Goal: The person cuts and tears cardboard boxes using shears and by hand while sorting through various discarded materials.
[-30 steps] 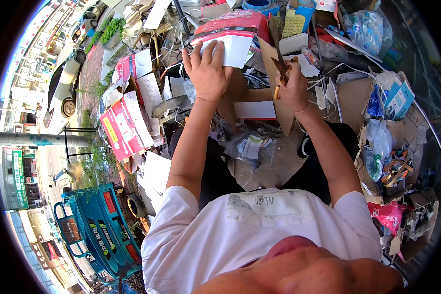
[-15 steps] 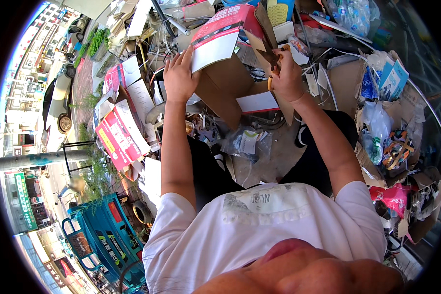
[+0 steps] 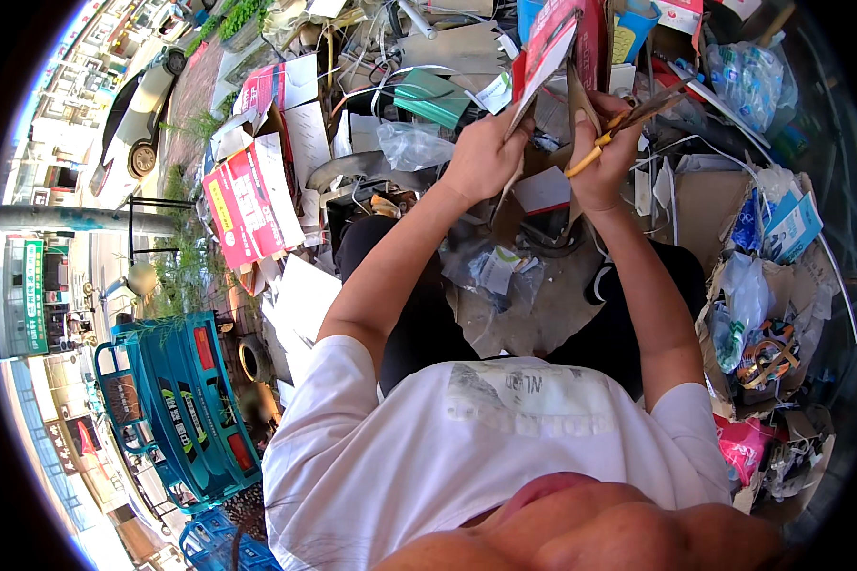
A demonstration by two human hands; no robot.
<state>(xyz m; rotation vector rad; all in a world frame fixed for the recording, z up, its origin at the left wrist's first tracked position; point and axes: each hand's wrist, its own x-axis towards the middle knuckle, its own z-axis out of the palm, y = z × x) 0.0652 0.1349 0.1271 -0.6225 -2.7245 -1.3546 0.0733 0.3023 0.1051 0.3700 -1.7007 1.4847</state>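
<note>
In front of my knees stands a red, white and brown cardboard box (image 3: 592,43), its panels folded close together. My left hand (image 3: 486,160) is closed round the near edge of its left panel. In my right hand (image 3: 607,164) is a pair of scissors (image 3: 588,158) with orange-yellow handles, the dark blades pointing up and to the right, away from the cardboard. The right thumb also presses on a brown flap of the box; the fingers behind that flap are partly hidden. Below the hands, a clear plastic bag (image 3: 501,271) with scraps lies between my feet.
Another red and white carton (image 3: 254,202) lies at the left. Cartons of scraps (image 3: 762,328) stand at the right, near a bag of plastic bottles (image 3: 747,86). A green folded sheet (image 3: 431,98) lies among far scrap. A teal three-wheeled cart (image 3: 186,409) and a parked car (image 3: 138,124) are farther left.
My left hand has moved right and pushed the box's left panel in towards the other side. The scissors have swung from pointing up-left to up-right, and the right thumb now presses the flap.
</note>
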